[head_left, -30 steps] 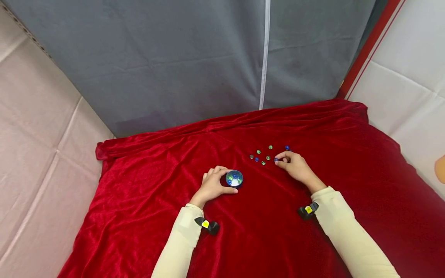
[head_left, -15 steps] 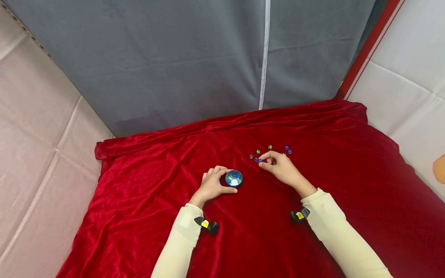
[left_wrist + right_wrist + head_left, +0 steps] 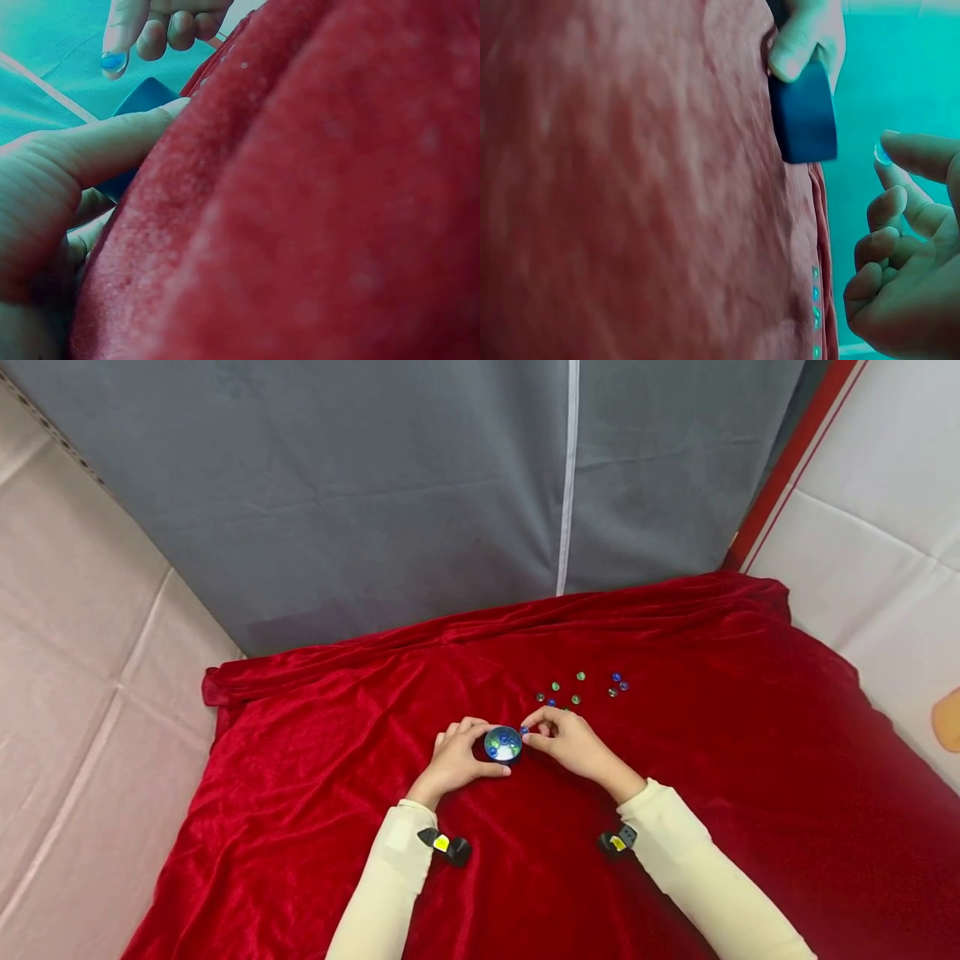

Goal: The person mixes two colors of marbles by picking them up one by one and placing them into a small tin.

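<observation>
A small round blue cup stands on the red cloth with several blue and green marbles inside. My left hand holds it from the left, thumb on the near side and fingers on the far side. The right wrist view shows the cup's dark blue wall from the side. Between thumb and forefinger, my right hand pinches a blue marble just off the cup's right rim. In the left wrist view that marble hangs above the cup.
Several loose green and blue marbles lie on the red cloth beyond my right hand; one is partly hidden by it. A grey curtain backs the table, with pale panels at the sides.
My right hand has carried the blue marble leftward and nearer, from among the loose marbles to the cup's rim. The left hand and cup stay in place.
</observation>
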Action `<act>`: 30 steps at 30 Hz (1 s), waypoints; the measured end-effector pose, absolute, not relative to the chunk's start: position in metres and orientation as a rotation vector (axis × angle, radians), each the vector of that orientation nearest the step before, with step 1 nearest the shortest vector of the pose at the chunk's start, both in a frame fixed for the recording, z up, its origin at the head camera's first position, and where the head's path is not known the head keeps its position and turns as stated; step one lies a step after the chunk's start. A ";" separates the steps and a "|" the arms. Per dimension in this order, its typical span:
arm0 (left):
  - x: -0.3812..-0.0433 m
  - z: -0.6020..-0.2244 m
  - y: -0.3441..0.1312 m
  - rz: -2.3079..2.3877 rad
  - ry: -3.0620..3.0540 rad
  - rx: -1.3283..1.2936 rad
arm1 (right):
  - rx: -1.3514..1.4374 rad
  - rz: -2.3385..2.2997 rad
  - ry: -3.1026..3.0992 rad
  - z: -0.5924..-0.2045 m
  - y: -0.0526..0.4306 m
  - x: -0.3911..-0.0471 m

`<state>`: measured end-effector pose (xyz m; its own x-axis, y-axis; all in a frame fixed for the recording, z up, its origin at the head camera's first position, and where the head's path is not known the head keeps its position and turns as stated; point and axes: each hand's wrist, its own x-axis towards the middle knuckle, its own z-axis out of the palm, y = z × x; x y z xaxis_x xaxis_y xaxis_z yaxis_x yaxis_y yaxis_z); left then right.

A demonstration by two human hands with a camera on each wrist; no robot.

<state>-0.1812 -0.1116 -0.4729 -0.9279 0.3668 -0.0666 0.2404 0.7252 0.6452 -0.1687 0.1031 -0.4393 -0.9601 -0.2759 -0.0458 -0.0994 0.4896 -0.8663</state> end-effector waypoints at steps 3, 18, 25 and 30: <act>-0.181 -0.473 -0.112 0.992 2.738 0.493 | -0.342 -1.452 2.550 -0.441 0.097 -0.167; -0.181 -0.473 -0.111 0.986 2.735 0.482 | -0.390 -1.400 2.601 -0.445 0.085 -0.167; -0.181 -0.474 -0.111 0.984 2.734 0.489 | -0.394 -1.383 2.612 -0.445 0.085 -0.167; -0.181 -0.473 -0.111 0.983 2.735 0.487 | -0.414 -1.373 2.635 -0.446 0.085 -0.167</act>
